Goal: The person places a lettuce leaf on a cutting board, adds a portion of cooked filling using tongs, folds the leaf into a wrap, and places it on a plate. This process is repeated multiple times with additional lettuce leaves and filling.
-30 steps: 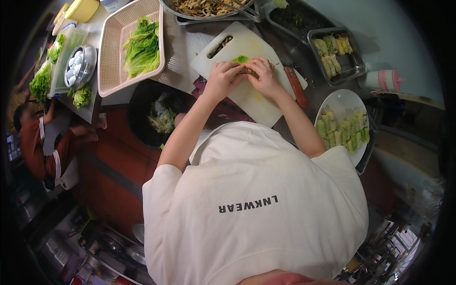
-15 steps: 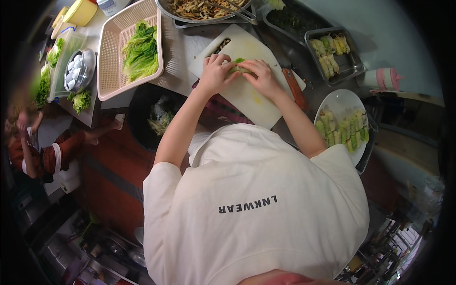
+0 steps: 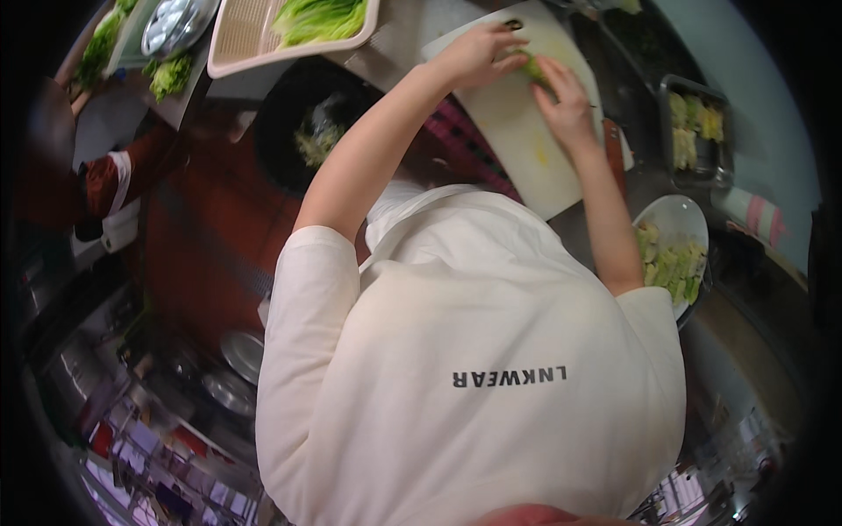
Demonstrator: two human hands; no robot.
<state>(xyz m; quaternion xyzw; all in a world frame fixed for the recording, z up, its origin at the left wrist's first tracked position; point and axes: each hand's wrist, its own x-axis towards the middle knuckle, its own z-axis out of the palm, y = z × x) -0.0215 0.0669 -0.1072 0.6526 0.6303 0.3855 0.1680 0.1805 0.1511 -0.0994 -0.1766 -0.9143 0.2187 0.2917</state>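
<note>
A small green cabbage roll [image 3: 533, 72] lies on the white cutting board [image 3: 504, 127], at the far part of the board. My left hand [image 3: 474, 58] reaches in from the left with bent fingers, its thumb side at the roll's left end. From the right, my right hand [image 3: 566, 103] closes its fingers and thumb around the other end. Fingers hide part of the roll. Beside my right forearm rests a knife with a reddish-brown handle [image 3: 613, 149]. A white oval plate [image 3: 697, 215] of similar rolls stands farther right.
A pink basket [image 3: 289, 61] holds leafy greens. Left of it are a metal bowl [image 3: 206, 17] of white round things and a lettuce piece [image 3: 169, 77]. A black bin [image 3: 276, 123] with scraps stands below. A metal tray [image 3: 724, 167] holds more rolls. Another person's sleeve [image 3: 110, 184] shows at left.
The whole view has shifted, so board, basket and plate sit higher and farther right. My hands stay at the roll, the left one now more to its side.
</note>
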